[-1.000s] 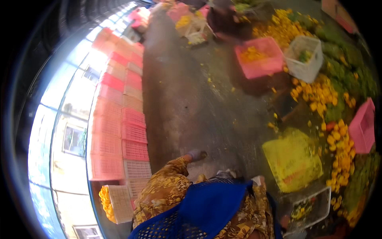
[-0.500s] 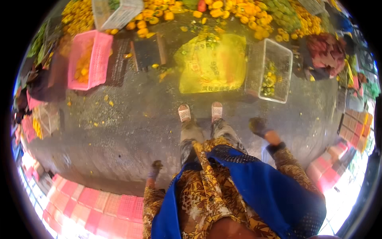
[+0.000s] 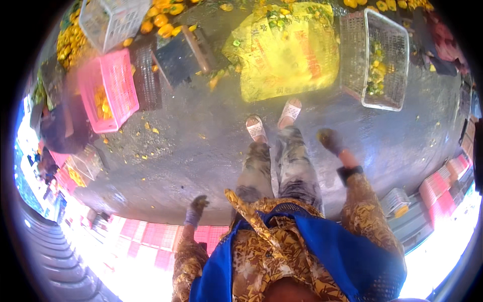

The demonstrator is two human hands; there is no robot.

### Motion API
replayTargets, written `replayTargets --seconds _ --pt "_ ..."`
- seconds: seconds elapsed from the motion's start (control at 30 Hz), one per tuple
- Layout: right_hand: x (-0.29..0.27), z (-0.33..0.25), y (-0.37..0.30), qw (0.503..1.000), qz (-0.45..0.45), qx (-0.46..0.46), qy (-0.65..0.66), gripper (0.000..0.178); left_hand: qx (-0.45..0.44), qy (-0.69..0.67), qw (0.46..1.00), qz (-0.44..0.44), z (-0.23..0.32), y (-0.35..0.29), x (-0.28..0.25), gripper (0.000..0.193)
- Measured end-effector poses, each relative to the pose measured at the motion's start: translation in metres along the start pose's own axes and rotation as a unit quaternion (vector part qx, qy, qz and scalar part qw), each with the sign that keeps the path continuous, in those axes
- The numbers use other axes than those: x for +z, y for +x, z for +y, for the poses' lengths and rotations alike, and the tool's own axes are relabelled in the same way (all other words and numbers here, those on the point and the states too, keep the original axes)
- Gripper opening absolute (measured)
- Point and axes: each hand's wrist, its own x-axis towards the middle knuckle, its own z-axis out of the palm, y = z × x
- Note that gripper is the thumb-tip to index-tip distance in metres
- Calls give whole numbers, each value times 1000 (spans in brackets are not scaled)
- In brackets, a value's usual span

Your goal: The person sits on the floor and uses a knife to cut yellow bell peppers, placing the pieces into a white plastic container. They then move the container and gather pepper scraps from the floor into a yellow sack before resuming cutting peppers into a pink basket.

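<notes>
My left hand (image 3: 195, 210), in a greyish glove with dark, soiled fingers, hangs low at my left side over the bare floor. My right hand (image 3: 330, 141), gloved too, is out in front of my right side, smeared by motion. Nothing shows in either hand, and I cannot make out how their fingers are bent. A flat yellow sack (image 3: 289, 58) lies on the floor just beyond my white shoes (image 3: 256, 128), strewn at its far end with green and yellow scraps. The right hand is nearest to a white crate (image 3: 363, 95) holding yellow and green pieces.
At the left stands a pink crate (image 3: 111, 68) with yellow pieces inside, beside a dark low board (image 3: 176, 59). Yellow peppers (image 3: 70, 45) are heaped at the far left, near another white crate (image 3: 114, 22). Pink crates (image 3: 156, 236) line up behind me. People sit at both sides.
My view has shifted and turned, and the sack and crates sit closer. My feet have stepped nearer to the sack. Both arms swing at my sides.
</notes>
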Motion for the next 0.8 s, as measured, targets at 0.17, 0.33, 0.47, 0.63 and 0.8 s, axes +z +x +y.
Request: replayTargets --seconds 0.17,0.33,0.47,0.63,0.8 --pt "12 33 89 910 150 91 375 31 -88 83 993 4 79 20 25 32" --pt "45 91 178 729 107 287 612 34 -133 59 989 16 71 93 27 33" --pt "159 186 241 807 213 312 454 41 -170 63 983 -16 69 166 10 40" --pt "201 172 324 751 302 447 381 54 -188 65 980 27 66 209 -18 46" --pt "172 136 359 433 348 472 684 44 -201 67 977 24 63 223 -27 46"
